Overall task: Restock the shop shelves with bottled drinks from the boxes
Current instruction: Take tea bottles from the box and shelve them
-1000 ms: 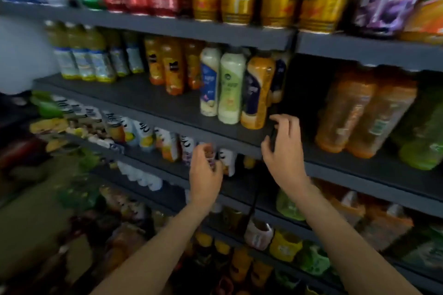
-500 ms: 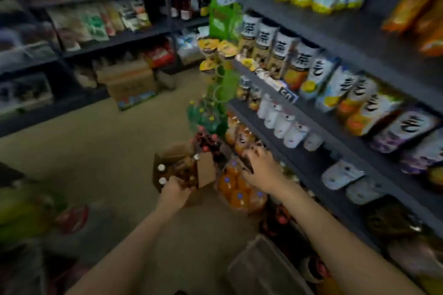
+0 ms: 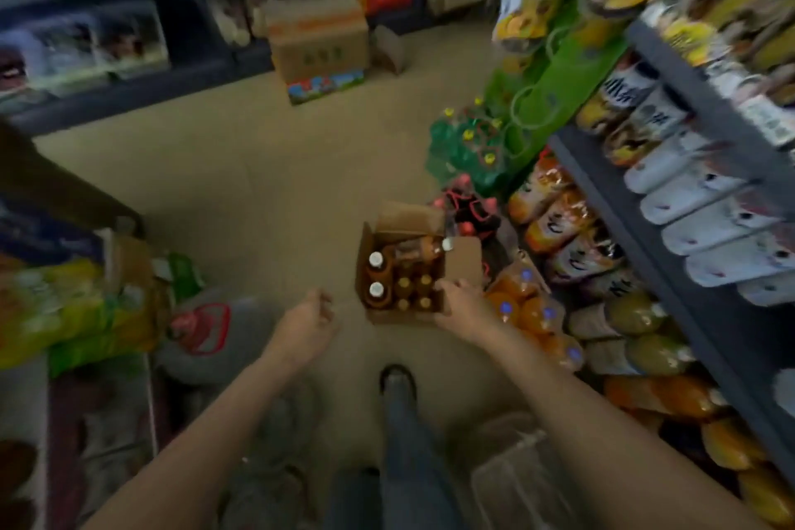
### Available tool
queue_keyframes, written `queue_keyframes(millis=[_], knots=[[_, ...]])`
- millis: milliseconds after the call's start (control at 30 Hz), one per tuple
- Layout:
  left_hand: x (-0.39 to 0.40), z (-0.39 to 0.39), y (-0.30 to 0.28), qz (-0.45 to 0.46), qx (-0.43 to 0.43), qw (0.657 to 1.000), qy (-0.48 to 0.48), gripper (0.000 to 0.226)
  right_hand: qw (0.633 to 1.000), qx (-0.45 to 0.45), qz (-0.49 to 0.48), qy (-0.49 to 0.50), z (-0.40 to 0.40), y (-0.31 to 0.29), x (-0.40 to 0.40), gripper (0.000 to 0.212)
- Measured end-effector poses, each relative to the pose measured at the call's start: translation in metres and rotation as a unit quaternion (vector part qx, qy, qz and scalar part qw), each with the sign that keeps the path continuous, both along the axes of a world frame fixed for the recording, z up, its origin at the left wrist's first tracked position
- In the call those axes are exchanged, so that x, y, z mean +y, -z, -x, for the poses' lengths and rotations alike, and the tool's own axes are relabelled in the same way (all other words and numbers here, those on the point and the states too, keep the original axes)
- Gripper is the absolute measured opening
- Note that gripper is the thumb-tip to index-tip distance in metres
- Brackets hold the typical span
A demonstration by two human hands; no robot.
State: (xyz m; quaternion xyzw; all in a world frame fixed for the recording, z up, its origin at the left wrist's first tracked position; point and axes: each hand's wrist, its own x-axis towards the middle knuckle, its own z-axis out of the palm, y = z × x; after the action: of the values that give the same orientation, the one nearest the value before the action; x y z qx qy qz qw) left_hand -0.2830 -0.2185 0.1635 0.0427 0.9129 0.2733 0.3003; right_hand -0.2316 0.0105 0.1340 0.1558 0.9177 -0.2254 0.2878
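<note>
Both bare arms reach forward and down; the left hand [image 3: 306,316] hangs loosely curled, the right hand [image 3: 462,305] farther right, fingers spread.

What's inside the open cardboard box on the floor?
The open cardboard box holds bottles of amber drink: two with white caps stand at its left, several darker-capped ones beside them. The right hand covers the box's right edge. Anything underneath is hidden.

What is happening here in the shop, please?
A person is restocking drinks. They stand in the aisle and reach down toward an open cardboard box of bottles on the floor, beside the shelves. The right hand is at the box's near right corner; whether it touches is unclear. The left hand hangs beside the box, holding nothing. No bottle is lifted yet.
</note>
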Motion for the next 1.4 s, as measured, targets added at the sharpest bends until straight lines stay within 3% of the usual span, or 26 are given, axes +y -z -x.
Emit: queue_keyframes(millis=[233, 400, 500, 633, 800, 900, 967, 1067, 1133, 1200, 1267, 1400], knots=[[-0.007, 0.064, 0.082, -0.007, -0.02, 0.997, -0.07, 0.028, 0.991, -0.016, 0.038, -0.127, 0.099, 0.125, -0.04, 0.045], [-0.006, 0.087, 0.147, -0.037, -0.027, 0.995, -0.091, 0.03, 0.97, -0.06, -0.001, -0.236, 0.12, 0.209, -0.066, 0.044], [-0.008, 0.087, 0.182, -0.055, -0.032, 0.99, -0.125, 0.031, 0.966, -0.032, -0.029, -0.256, 0.122, 0.238, -0.066, 0.046], [-0.006, 0.077, 0.204, -0.081, -0.066, 0.986, -0.129, 0.043, 0.981, 0.018, 0.03, -0.192, 0.125, 0.222, -0.047, 0.031], [0.016, 0.084, 0.188, -0.179, -0.155, 0.971, -0.042, 0.079, 0.964, 0.127, 0.129, -0.195, 0.159, 0.133, -0.026, 0.022], [0.042, 0.097, 0.174, -0.231, -0.151, 0.956, -0.095, 0.077, 0.951, 0.184, 0.172, -0.179, 0.194, 0.094, -0.017, 0.022], [0.047, 0.109, 0.172, -0.228, -0.129, 0.951, -0.164, 0.071, 0.947, 0.203, 0.223, -0.113, 0.206, 0.094, -0.016, 0.015], [0.034, 0.12, 0.178, -0.173, -0.131, 0.958, -0.189, 0.071, 0.923, 0.145, 0.348, 0.079, 0.208, 0.129, -0.017, 0.015], [0.019, 0.119, 0.183, -0.158, -0.151, 0.95, -0.225, 0.068, 0.958, 0.099, 0.253, 0.095, 0.201, 0.174, -0.014, 0.03], [0.006, 0.11, 0.189, -0.153, -0.157, 0.937, -0.271, 0.064, 0.993, 0.02, 0.111, -0.027, 0.186, 0.217, -0.015, 0.045], [-0.006, 0.101, 0.198, -0.145, -0.156, 0.929, -0.302, 0.061, 0.993, -0.026, 0.037, -0.112, 0.173, 0.246, -0.027, 0.055], [-0.022, 0.091, 0.208, -0.125, -0.152, 0.932, -0.304, 0.064, 0.978, 0.058, -0.046, -0.193, 0.166, 0.26, -0.044, 0.054]])
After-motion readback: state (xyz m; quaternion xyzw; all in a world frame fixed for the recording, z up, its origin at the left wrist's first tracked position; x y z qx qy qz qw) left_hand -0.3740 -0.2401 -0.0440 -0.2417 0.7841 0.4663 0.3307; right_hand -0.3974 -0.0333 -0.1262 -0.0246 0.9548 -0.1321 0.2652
